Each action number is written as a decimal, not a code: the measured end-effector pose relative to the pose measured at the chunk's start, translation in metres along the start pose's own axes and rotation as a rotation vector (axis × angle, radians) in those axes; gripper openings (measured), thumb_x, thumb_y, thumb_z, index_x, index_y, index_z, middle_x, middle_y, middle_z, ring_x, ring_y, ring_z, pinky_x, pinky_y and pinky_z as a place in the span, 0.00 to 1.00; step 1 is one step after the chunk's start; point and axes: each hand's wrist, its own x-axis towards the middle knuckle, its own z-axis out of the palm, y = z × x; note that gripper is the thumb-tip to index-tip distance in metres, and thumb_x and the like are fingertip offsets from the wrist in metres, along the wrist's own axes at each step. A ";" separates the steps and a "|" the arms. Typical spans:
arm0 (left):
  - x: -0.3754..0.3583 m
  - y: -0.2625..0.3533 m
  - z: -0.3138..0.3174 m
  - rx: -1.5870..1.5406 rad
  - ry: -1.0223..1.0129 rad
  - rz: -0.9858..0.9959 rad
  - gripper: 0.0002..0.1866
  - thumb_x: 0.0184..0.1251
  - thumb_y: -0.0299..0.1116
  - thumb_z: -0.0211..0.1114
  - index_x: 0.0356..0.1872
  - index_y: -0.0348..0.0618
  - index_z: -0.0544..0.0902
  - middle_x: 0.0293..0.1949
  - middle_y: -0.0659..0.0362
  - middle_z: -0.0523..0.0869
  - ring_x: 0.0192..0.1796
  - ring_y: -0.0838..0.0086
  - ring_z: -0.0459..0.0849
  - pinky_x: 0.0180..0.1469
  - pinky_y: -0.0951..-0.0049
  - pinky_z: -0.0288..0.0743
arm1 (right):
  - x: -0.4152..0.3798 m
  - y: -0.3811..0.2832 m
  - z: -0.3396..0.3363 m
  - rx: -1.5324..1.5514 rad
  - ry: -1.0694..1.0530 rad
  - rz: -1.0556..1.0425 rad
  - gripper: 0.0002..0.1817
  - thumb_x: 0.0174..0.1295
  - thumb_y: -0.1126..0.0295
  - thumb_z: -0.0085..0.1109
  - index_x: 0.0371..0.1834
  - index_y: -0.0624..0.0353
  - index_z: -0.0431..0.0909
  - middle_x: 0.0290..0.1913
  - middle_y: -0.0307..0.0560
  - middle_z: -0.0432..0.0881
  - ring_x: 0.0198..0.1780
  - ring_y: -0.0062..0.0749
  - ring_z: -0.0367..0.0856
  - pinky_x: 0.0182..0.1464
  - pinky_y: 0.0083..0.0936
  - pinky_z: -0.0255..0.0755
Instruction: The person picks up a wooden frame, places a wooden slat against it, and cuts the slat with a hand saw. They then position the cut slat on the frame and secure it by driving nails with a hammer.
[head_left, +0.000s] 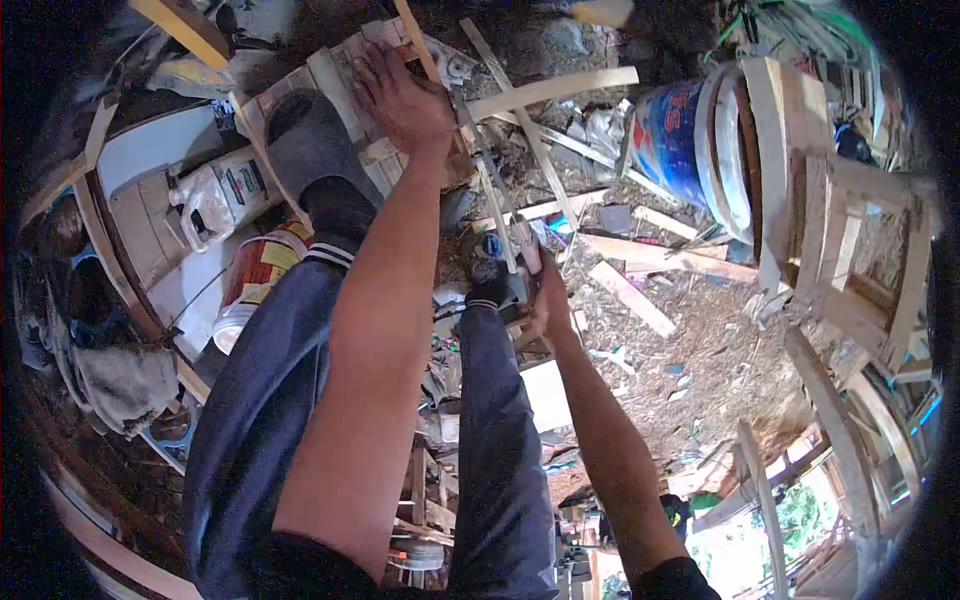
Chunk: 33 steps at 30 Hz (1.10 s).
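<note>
Left hand (402, 105) fingers spread flat on wooden boards (328, 75); right hand (545, 295) fingers closed round the lower end of long narrow tool (490, 185), which runs up beside the boards. Grey shoe (312, 140) near left hand; blue bucket (668, 140) off right.

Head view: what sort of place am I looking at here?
Probably a rough woodworking shed or makeshift workshop. Pale sawn wooden strips lie scattered on the brown, debris-strewn ground, rough timber framing stands at the right, and a large blue round container with red markings sits beside it.
</note>
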 end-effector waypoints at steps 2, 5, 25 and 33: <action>-0.001 0.003 0.001 -0.038 0.106 0.044 0.38 0.54 0.35 0.61 0.69 0.39 0.62 0.72 0.48 0.59 0.75 0.53 0.52 0.76 0.54 0.41 | -0.002 -0.014 -0.011 -0.246 -0.012 -0.199 0.23 0.71 0.54 0.47 0.58 0.62 0.70 0.34 0.50 0.80 0.34 0.34 0.80 0.38 0.33 0.75; -0.002 0.003 0.011 -0.012 0.089 -0.044 0.39 0.54 0.38 0.60 0.70 0.38 0.61 0.72 0.48 0.59 0.75 0.53 0.51 0.76 0.55 0.41 | -0.020 -0.057 -0.035 -0.113 -0.025 -0.116 0.14 0.60 0.78 0.50 0.50 0.62 0.75 0.32 0.49 0.83 0.29 0.30 0.81 0.32 0.29 0.75; -0.006 -0.018 -0.033 -0.362 0.016 0.200 0.26 0.62 0.34 0.57 0.61 0.34 0.68 0.67 0.41 0.62 0.70 0.44 0.57 0.72 0.44 0.48 | 0.042 -0.125 0.026 0.034 0.186 -0.280 0.17 0.65 0.56 0.60 0.46 0.59 0.82 0.20 0.41 0.76 0.23 0.18 0.71 0.27 0.23 0.67; 0.002 -0.037 -0.030 0.039 -0.009 0.444 0.26 0.67 0.38 0.56 0.64 0.46 0.63 0.65 0.42 0.61 0.67 0.47 0.63 0.69 0.43 0.49 | 0.048 -0.104 0.061 0.019 0.256 -0.213 0.22 0.65 0.53 0.59 0.31 0.65 0.80 0.17 0.40 0.76 0.20 0.18 0.71 0.23 0.22 0.66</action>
